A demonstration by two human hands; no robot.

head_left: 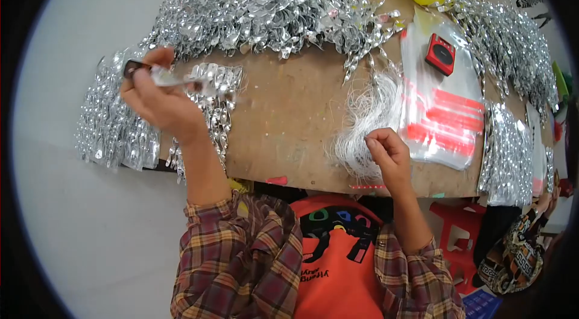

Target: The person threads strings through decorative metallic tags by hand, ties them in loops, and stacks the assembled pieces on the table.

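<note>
Gripping a dark-ended silvery item (166, 78) (motion-blurred), left hand (160, 99) has fingers curled closed near silver strands (217, 78). Right hand (391, 153) sits at white thread bundle (365, 138), thumb and index pinched; can't tell if thread's held.

The single view looks forward and down from the person's head, close above the work table (283, 120).
</note>
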